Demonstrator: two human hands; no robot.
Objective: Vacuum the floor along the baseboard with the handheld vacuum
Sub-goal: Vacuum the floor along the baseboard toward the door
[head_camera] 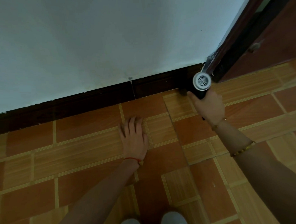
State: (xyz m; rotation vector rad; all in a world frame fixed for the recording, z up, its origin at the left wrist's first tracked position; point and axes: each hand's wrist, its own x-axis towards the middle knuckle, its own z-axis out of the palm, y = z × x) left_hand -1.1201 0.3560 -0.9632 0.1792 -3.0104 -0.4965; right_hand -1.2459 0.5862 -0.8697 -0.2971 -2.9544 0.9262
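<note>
My right hand (209, 104) grips the dark body of the handheld vacuum (201, 82), whose round white vented end faces the camera. Its nozzle end points down at the foot of the dark brown baseboard (93, 103), near the corner by the door frame; the nozzle itself is hidden in shadow. My left hand (133, 135) lies flat on the orange tiled floor (87, 127), fingers spread, holding nothing, a short way in front of the baseboard.
A pale wall (107, 37) rises above the baseboard. A dark wooden door frame (238, 41) and a brown door (275, 37) stand at the right. My two grey shoes (152, 222) show at the bottom edge.
</note>
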